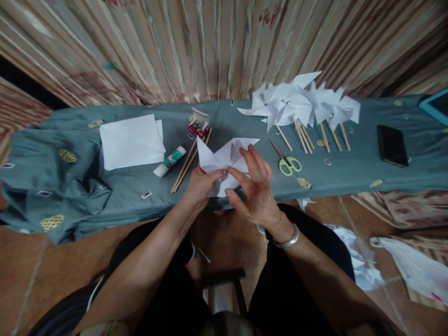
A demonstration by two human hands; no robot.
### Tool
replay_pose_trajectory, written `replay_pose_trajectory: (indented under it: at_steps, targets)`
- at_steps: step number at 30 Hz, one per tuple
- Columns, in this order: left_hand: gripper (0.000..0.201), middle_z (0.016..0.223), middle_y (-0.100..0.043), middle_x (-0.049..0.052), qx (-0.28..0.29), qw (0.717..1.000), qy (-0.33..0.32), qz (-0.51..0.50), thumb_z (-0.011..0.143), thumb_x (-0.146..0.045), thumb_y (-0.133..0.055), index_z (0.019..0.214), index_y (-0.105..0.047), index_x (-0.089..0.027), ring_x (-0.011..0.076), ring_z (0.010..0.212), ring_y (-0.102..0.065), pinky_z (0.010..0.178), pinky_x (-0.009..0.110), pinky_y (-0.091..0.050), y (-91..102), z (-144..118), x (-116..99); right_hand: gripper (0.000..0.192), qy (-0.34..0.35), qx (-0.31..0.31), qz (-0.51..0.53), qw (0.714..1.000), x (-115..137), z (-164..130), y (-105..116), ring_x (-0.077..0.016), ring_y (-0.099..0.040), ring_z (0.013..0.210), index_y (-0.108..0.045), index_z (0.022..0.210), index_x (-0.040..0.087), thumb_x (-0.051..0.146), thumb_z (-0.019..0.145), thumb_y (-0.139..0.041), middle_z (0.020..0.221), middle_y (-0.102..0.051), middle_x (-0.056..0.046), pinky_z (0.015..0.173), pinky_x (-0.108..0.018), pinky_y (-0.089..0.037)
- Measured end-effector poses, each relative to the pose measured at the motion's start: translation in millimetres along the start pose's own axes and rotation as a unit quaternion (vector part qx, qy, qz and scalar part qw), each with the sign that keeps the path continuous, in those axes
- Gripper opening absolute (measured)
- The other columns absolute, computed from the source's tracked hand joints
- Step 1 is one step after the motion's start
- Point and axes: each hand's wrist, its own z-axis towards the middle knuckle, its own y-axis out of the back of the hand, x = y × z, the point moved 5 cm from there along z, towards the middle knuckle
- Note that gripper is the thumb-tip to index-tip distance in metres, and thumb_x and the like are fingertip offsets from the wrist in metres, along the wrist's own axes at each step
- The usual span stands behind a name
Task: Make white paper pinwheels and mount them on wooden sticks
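Both hands' grip pinching folded paper [224, 163]

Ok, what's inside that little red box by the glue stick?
The red box stands open-lidded beside the glue stick; small metallic pieces show inside, too small to identify. Its bottom is covered by them.

A white, partly folded square of paper [224, 164] with pointed flaps is held raised just above the near edge, at the scene's middle. Its upper points are spread left and right; its lower part is pinched.
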Motion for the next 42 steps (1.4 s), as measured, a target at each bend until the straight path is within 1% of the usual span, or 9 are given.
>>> replay_pose_trajectory:
  at_steps: [5, 8, 11, 14, 18, 24, 32, 37, 42]
  targets:
    - [0.030, 0.074, -0.076, 0.004, 0.003, 1.000, 0.003, -0.008, 0.048, -0.020, -0.085, 0.076, -0.074, -0.014, 0.0169, 0.068, -0.068, 0.071, 0.028, -0.054, -3.4, -0.3, 1.5, 0.042, -0.013, -0.004, 0.000, 1.000, -3.9, 0.9, 2.7, -0.0349, -0.022, 0.150, -0.050, 0.135, 0.025, 0.035, 0.094, -0.051, 0.160, -0.030, -0.011, 0.112, -0.063, -0.029]
    - [0.033, 0.077, -0.076, 0.006, 0.003, 1.000, 0.011, -0.024, 0.048, -0.021, -0.085, 0.078, -0.073, -0.013, 0.0205, 0.075, -0.070, 0.076, 0.030, -0.055, -4.0, -0.7, 1.5, 0.044, -0.008, -0.017, 0.007, 1.000, -6.1, 1.6, 9.1, -0.0356, -0.022, 0.150, -0.050, 0.136, 0.023, 0.038, 0.094, -0.053, 0.159, -0.031, -0.012, 0.114, -0.063, -0.030]
    - [0.038, 0.079, -0.077, 0.007, 0.000, 0.999, 0.024, -0.029, 0.048, -0.021, -0.085, 0.083, -0.073, -0.012, 0.0249, 0.082, -0.072, 0.082, 0.035, -0.055, -1.3, 0.1, -0.4, 0.043, -0.020, -0.031, 0.018, 0.999, -13.2, 2.4, 20.1, -0.0354, -0.022, 0.151, -0.050, 0.137, 0.023, 0.039, 0.097, -0.048, 0.159, -0.032, -0.012, 0.116, -0.064, -0.028]
    - [0.042, 0.081, -0.077, 0.006, -0.010, 0.999, 0.015, -0.034, 0.047, -0.020, -0.085, 0.086, -0.072, -0.013, 0.0278, 0.089, -0.072, 0.087, 0.038, -0.055, 3.1, 1.4, -5.8, 0.038, -0.049, -0.037, 0.027, 0.998, -23.3, 2.0, 29.0, -0.0330, -0.022, 0.151, -0.053, 0.135, 0.026, 0.031, 0.100, -0.039, 0.159, -0.032, -0.008, 0.117, -0.064, -0.027]
    - [0.039, 0.081, -0.077, 0.007, -0.009, 0.999, 0.006, -0.039, 0.047, -0.020, -0.084, 0.082, -0.071, -0.013, 0.0300, 0.090, -0.073, 0.085, 0.039, -0.057, 4.2, 2.4, -10.0, 0.039, -0.047, -0.024, 0.025, 0.998, -25.1, -0.8, 30.0, -0.0325, -0.020, 0.152, -0.057, 0.132, 0.031, 0.023, 0.099, -0.038, 0.162, -0.027, -0.001, 0.118, -0.066, -0.027]
    - [0.040, 0.080, -0.077, 0.007, -0.011, 0.999, 0.015, -0.039, 0.045, -0.017, -0.084, 0.084, -0.072, -0.013, 0.0306, 0.088, -0.073, 0.084, 0.040, -0.058, 1.9, 1.6, -9.6, 0.042, -0.009, 0.003, 0.033, 0.999, -16.0, -2.7, 28.6, -0.0342, -0.016, 0.153, -0.058, 0.132, 0.036, 0.018, 0.095, -0.049, 0.166, -0.016, 0.004, 0.119, -0.066, -0.027]
    - [0.034, 0.077, -0.076, 0.006, -0.005, 0.999, 0.019, -0.032, 0.048, -0.020, -0.083, 0.079, -0.071, -0.014, 0.0268, 0.082, -0.072, 0.078, 0.037, -0.057, 0.8, 0.9, -5.6, 0.032, -0.021, 0.038, 0.011, 0.999, -15.0, -1.3, 26.2, -0.0357, -0.018, 0.152, -0.065, 0.123, 0.032, 0.025, 0.093, -0.056, 0.163, -0.025, 0.002, 0.117, -0.067, -0.030]
    - [0.032, 0.078, -0.075, 0.005, 0.000, 0.999, 0.024, -0.025, 0.050, -0.022, -0.081, 0.080, -0.072, -0.013, 0.0217, 0.075, -0.069, 0.073, 0.032, -0.056, -2.0, -1.1, -1.4, 0.022, -0.013, 0.028, 0.027, 0.999, -13.0, -2.0, 21.5, -0.0351, -0.018, 0.152, -0.069, 0.110, 0.030, 0.024, 0.094, -0.056, 0.163, -0.024, 0.003, 0.116, -0.066, -0.031]
    - [0.031, 0.075, -0.074, 0.005, -0.015, 1.000, 0.005, -0.012, 0.050, -0.025, -0.082, 0.078, -0.072, -0.014, 0.0203, 0.069, -0.068, 0.067, 0.030, -0.054, -4.4, -1.7, -0.3, 0.018, -0.056, -0.009, 0.002, 0.998, -14.4, -2.0, 13.6, -0.0360, -0.020, 0.151, -0.070, 0.103, 0.027, 0.028, 0.095, -0.054, 0.160, -0.031, -0.001, 0.115, -0.066, -0.032]
